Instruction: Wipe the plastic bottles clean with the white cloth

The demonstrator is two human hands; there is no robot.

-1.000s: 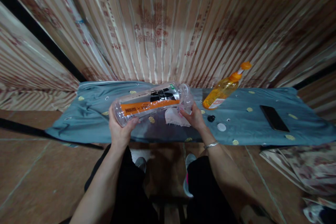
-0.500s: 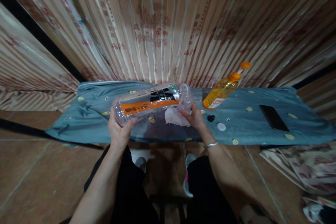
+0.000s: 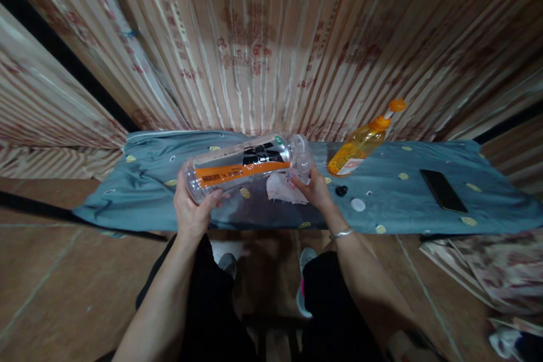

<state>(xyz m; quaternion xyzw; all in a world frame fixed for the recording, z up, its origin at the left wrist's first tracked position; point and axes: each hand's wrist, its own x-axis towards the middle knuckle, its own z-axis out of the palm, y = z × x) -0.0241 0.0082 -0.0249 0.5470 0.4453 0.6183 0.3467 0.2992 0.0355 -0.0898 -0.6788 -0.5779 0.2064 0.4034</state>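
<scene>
A blue-grey cloth [image 3: 139, 181] covers the low table. Over its middle a clear plastic bottle [image 3: 244, 167] lies sideways, base gripped by the left hand [image 3: 193, 209], neck pinched by the right hand [image 3: 314, 188]. At three o'clock of the bottle lean an orange bottle [image 3: 360, 144], then a black phone [image 3: 443, 190]; a pale rag [image 3: 282, 188] lies beneath, a white cap [image 3: 358, 205] nearby.

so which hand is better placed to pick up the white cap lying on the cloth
Probably the right hand. It holds the neck end of the clear bottle, and the white cap lies just to its right. The left hand grips the bottle's base, on the far side.
</scene>
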